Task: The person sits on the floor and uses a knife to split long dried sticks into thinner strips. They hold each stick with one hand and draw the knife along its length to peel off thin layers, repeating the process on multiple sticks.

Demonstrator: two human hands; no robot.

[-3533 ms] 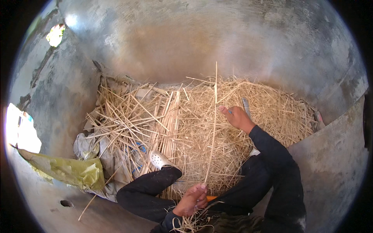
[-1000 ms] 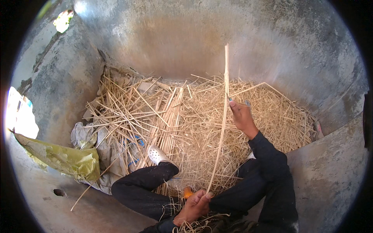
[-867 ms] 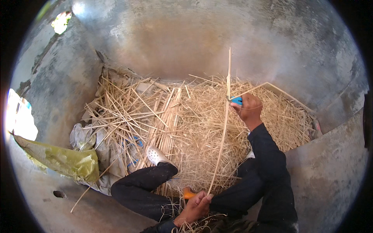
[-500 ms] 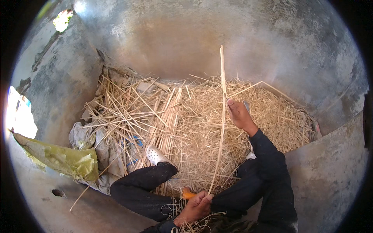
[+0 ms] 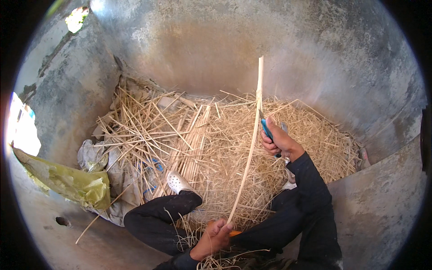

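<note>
A long pale strip (image 5: 260, 81), bamboo-like, slants up from my lap toward the far wall. My left hand (image 5: 211, 239) is closed on its lower end, low in the view near my lap. Right of the strip, my right hand (image 5: 283, 140) grips a knife (image 5: 266, 129) with a blue handle. The blade points up and lies against the strip, about a third of the way below its far tip. Something orange (image 5: 234, 233), mostly hidden, shows beside my left hand. Thin curled shavings (image 5: 225, 262) lie around the left wrist.
Loose straw-like shavings (image 5: 310, 139) cover the floor ahead. On the left are a row of split strips (image 5: 191, 144) and a crossed pile of sticks (image 5: 135, 130). A yellow-green sack (image 5: 76, 182) hangs over the left edge. Grey concrete walls (image 5: 216, 40) surround me.
My right hand has turned and shifted slightly down, bringing the blue knife into sight. My left hand has moved a little left, so the strip leans more.
</note>
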